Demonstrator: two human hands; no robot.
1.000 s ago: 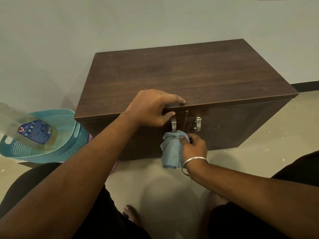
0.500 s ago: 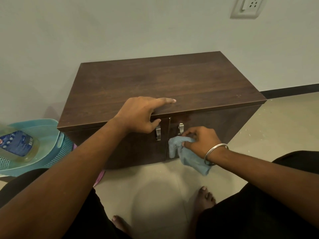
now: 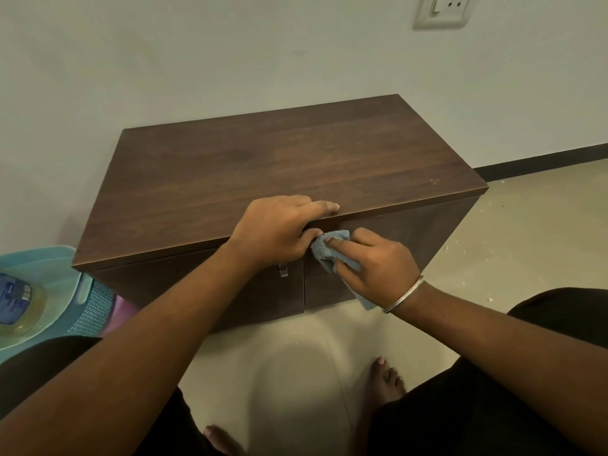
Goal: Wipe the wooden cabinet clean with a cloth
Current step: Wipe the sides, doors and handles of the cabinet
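Right hand (image 3: 375,261), grasping the cloth (image 3: 329,250), has risen from the handles to the cabinet (image 3: 279,166) door's top, left hand (image 3: 279,232) gripping the edge: front wiping continues.

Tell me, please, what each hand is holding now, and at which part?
The right hand holds the blue cloth bunched at its middle, pressed on the right door. The left hand grips the cabinet top's front edge.

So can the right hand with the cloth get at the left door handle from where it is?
Probably not directly. The left hand grips the cabinet top edge, its wrist crossing just above the handle, between it and the right hand holding the cloth on the right door.
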